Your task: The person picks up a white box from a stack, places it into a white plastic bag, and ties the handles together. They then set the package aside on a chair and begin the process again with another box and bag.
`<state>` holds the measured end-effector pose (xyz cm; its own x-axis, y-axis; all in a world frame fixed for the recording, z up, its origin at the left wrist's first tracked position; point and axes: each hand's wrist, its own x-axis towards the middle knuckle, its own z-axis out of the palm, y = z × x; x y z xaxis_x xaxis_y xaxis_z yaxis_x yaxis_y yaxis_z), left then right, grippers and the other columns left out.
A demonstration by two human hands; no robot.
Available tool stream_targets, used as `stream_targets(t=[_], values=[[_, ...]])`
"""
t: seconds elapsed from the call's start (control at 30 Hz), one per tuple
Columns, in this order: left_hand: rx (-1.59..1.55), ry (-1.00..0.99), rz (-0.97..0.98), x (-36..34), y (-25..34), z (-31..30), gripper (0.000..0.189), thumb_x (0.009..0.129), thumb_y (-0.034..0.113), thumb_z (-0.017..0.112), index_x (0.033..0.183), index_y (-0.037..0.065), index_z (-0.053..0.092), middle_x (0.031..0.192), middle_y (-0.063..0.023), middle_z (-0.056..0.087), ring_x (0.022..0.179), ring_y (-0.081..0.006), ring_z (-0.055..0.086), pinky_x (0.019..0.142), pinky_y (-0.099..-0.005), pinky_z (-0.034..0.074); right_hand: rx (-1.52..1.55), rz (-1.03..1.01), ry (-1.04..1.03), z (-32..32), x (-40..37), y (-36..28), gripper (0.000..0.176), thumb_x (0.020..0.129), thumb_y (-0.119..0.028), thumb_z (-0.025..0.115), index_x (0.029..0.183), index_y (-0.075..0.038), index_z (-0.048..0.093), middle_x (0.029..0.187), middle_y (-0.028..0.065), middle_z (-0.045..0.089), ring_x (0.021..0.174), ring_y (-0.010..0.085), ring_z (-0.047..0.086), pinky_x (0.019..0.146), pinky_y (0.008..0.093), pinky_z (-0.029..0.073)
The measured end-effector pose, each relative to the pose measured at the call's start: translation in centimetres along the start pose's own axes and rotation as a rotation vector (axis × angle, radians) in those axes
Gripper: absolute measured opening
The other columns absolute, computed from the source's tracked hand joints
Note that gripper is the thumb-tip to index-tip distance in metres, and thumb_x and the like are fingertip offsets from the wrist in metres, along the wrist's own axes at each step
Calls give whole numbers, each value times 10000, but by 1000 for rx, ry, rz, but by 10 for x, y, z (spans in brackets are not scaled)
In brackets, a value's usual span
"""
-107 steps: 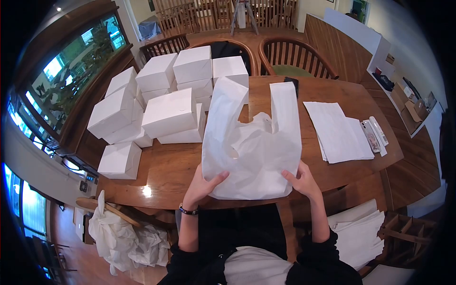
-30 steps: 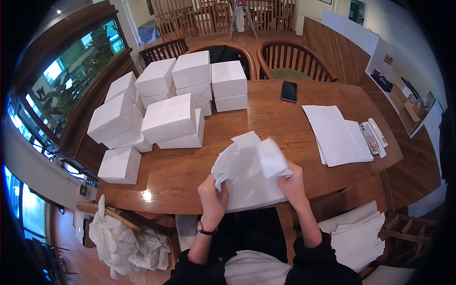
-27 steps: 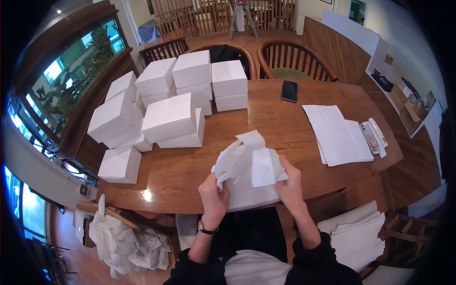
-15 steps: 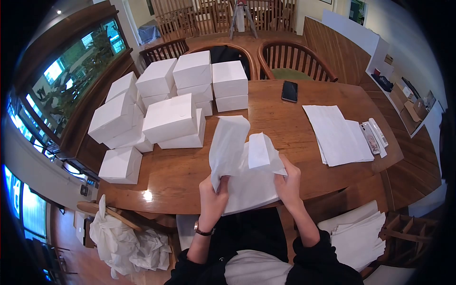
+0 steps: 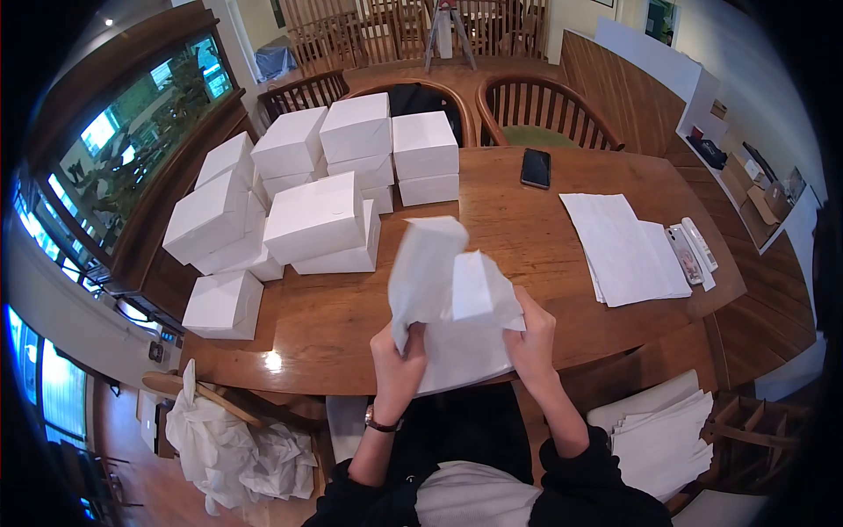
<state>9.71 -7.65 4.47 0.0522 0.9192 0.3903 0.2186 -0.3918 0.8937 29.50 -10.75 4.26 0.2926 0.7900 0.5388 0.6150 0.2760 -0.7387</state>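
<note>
Both of my hands grip a partly folded white box blank (image 5: pixel 421 272) above the table's near edge. My left hand (image 5: pixel 398 360) pinches its lower left side, thumb inward, under a tall panel that curves upward. At the lower right side, my right hand (image 5: pixel 533 338) has its fingers closed on the edge. A smaller bright flap (image 5: pixel 472 285) stands up between the hands. Below it, flat white sheets (image 5: pixel 465 360) lie at the table edge, partly covered. Folded white boxes (image 5: pixel 314 218) are stacked on the table to the left, beyond my left hand.
On the wooden table (image 5: pixel 518 237) lie a black phone (image 5: pixel 536 169), white sheets (image 5: pixel 619 250) and a patterned case (image 5: pixel 685 255) at right. A chair at lower right holds flat white blanks (image 5: pixel 663 439). Crumpled white bags (image 5: pixel 228 448) hang at lower left. Wooden chairs (image 5: pixel 544 110) stand across the table.
The blank's middle flap has tilted and shifted slightly left and down. Its tall left panel leans a little more to the right. My hands have moved only slightly, both still gripping.
</note>
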Motion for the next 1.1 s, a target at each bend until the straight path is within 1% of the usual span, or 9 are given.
stream_targets(t=[0.13, 0.23, 0.33, 0.53, 0.63, 0.73, 0.83, 1.03, 1.1], values=[[-283, -2, -218, 3, 7, -5, 231, 978, 175, 634, 1005, -52, 659, 830, -28, 673, 745, -67, 557, 647, -273, 455, 105, 102, 10, -2, 9, -4, 323, 788, 78, 573, 1102, 28, 631, 884, 229, 670, 828, 371, 683, 715, 367, 517], [-343, 28, -202, 4, 12, -5, 295, 987, 236, 632, 985, -58, 661, 832, -1, 654, 759, -69, 552, 677, -251, 451, 267, 163, 30, 4, 10, 7, 239, 845, 47, 564, 1071, 48, 640, 835, 209, 680, 793, 244, 698, 687, 323, 508], [-349, 83, -217, 3, 4, -2, 266, 979, 231, 641, 993, -33, 662, 857, -7, 653, 767, -67, 551, 679, -258, 457, 370, 257, -80, 0, 8, 13, 240, 876, 25, 566, 1103, 54, 639, 855, 198, 693, 817, 163, 672, 693, 299, 508], [-182, 130, -138, 4, 1, 7, 204, 984, 142, 608, 929, -48, 658, 781, -2, 638, 714, -60, 534, 638, -252, 437, 295, 0, -42, 5, -1, 25, 323, 849, 61, 556, 1163, 48, 632, 923, 213, 699, 824, 257, 704, 730, 317, 519], [-67, 113, -6, 3, 5, 9, 179, 985, 75, 567, 1017, -89, 633, 781, -60, 654, 758, -69, 507, 654, -271, 441, 198, 49, -52, -3, 3, 5, 326, 840, 65, 555, 1158, 51, 630, 922, 226, 689, 827, 297, 707, 727, 333, 521], [-25, 65, -48, 2, 6, 6, 174, 981, 74, 573, 1027, -81, 635, 792, -66, 660, 766, -65, 502, 656, -273, 442, 172, 41, -44, -2, 5, 3, 314, 854, 60, 548, 1157, 51, 629, 921, 238, 680, 828, 290, 708, 710, 325, 514], [-139, 64, -143, 3, 10, 4, 184, 954, 83, 619, 1037, -81, 640, 825, -92, 686, 784, -78, 551, 691, -274, 470, 226, 63, -21, 1, 7, 7, 288, 876, 48, 550, 1151, 46, 633, 845, 218, 668, 721, 265, 676, 645, 320, 488], [-116, -129, 21, 10, 11, -17, 266, 886, 98, 711, 1074, -75, 633, 923, -149, 719, 846, -166, 673, 779, -295, 514, 270, 104, 53, 6, 9, 12, 207, 909, 2, 572, 1096, 47, 647, 684, 145, 592, 580, 147, 527, 552, 311, 418], [-60, -205, -60, 9, 8, -20, 259, 885, 84, 703, 1086, -62, 631, 910, -157, 715, 826, -182, 681, 761, -301, 516, 253, 170, 7, 5, 7, 11, 195, 950, -54, 582, 1092, 61, 652, 806, 110, 673, 728, 108, 576, 663, 284, 458]])
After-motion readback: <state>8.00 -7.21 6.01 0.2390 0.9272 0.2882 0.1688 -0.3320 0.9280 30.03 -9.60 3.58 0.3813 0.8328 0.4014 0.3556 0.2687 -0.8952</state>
